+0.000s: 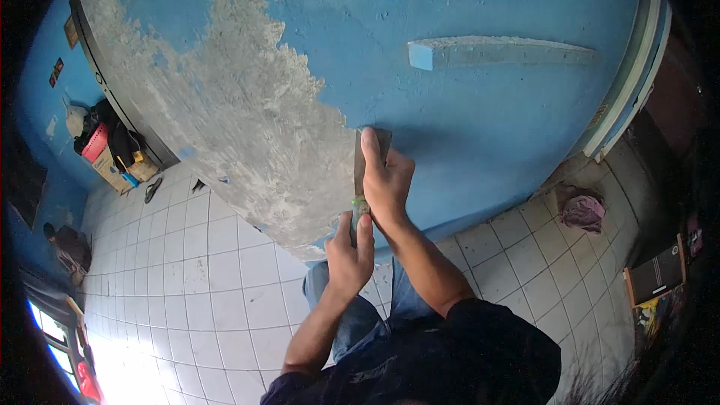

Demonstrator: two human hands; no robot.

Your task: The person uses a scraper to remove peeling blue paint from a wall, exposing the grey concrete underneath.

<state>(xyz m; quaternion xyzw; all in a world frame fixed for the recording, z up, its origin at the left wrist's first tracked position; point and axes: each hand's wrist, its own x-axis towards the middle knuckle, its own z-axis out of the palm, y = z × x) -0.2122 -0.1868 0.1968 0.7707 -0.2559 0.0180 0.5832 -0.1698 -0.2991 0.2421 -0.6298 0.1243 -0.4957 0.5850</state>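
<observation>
A flat metal blade with a handle, apparently a scraper, stands upright in the picture against the wall. My left hand is wrapped round its handle at the lower end, the thumb along it. Higher up, my right hand grips the blade, its thumb pressed near the top end. The blade lies where blue paint meets bare grey plaster with a ragged border. How firmly the blade touches the wall cannot be told.
A narrow ledge juts from the painted wall. White floor tiles run below. A pink plastic bag lies on the floor at right, near a door frame. At left are a cardboard box, a pink basket and a sandal.
</observation>
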